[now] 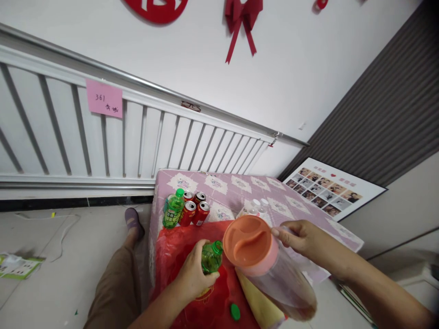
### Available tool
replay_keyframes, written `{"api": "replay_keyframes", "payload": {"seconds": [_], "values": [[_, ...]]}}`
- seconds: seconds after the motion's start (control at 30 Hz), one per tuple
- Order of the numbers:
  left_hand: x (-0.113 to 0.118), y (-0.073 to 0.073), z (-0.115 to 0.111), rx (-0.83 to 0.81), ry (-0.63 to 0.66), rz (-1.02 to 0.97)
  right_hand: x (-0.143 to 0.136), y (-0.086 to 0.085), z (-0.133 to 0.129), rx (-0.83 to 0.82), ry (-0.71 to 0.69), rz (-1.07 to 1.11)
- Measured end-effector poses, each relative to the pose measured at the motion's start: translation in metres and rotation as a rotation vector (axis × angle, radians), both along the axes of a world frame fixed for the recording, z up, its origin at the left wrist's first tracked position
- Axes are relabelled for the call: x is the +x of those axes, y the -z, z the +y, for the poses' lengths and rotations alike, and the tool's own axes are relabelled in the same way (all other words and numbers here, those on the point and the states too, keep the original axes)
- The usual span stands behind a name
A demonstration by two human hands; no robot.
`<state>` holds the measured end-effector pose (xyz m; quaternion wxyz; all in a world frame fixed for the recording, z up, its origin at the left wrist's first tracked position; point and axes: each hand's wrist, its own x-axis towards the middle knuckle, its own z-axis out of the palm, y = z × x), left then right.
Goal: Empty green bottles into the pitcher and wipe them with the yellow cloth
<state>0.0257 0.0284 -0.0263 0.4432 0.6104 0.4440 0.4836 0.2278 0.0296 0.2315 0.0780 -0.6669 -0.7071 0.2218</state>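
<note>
My left hand (196, 273) is wrapped round a green plastic bottle (211, 257) whose mouth is uncapped. My right hand (297, 237) grips the handle side of a clear pitcher (279, 288) with an orange lid (247, 240). The pitcher is tilted, its lid close beside the bottle's mouth, and brownish liquid lies toward its base. I cannot tell whether anything flows between them. A loose green cap (235, 311) rests on the red plastic sheet (171, 244), near a yellow cloth-like piece (255, 297) partly hidden under the pitcher.
Several red cans (188, 212) and a capped green bottle (173, 209) stand at the back left of the table with a purple patterned cloth (240, 183). Clear bottles (259, 205) are behind the pitcher. A white radiator (137, 137) runs along the wall; a photo board (332, 187) leans at right.
</note>
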Motion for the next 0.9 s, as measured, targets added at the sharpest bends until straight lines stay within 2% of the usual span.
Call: {"api": "replay_keyframes", "payload": {"seconds": [0.17,0.3,0.47,0.57,0.67,0.8,0.9], "values": [[-0.002,-0.004,-0.002,-0.032,0.003,0.02,0.003,0.013,-0.004,0.005,0.056,0.192],[-0.003,-0.008,-0.004,-0.043,0.007,0.035,0.013,0.026,-0.005,0.03,0.174,0.38],[-0.003,-0.005,-0.004,-0.057,-0.002,0.041,0.026,0.05,0.005,0.223,0.358,0.577],[-0.003,-0.005,-0.004,-0.059,-0.004,0.058,0.028,0.072,0.017,0.353,0.425,0.709],[-0.003,-0.006,-0.005,-0.07,-0.012,0.089,0.026,0.102,0.031,0.444,0.466,0.781],[-0.005,-0.003,-0.006,-0.066,-0.026,0.129,0.019,0.145,0.049,0.532,0.547,0.858],[-0.006,0.001,-0.006,-0.042,-0.04,0.163,0.01,0.17,0.055,0.576,0.598,0.901]]}}
